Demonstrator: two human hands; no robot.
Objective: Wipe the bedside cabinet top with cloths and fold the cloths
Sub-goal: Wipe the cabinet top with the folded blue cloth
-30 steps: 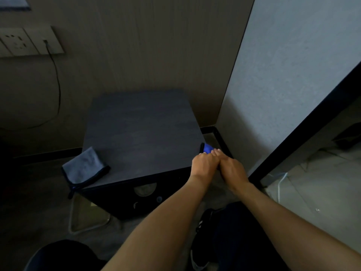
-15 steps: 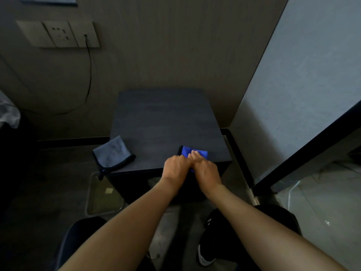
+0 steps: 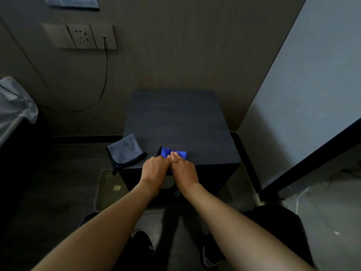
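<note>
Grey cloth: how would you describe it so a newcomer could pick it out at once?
Find the dark cabinet against the back wall. At its front left corner lies the grey cloth, folded flat and overhanging the edge. Unlike the blue cloth to its right, which both hands rest on, it is dull grey with dark trim and untouched.

I see bare forearms, no sleeves; dark trousers [image 3: 273,218], black shoes w/ white trim [image 3: 208,257] btm of frame.
</note>
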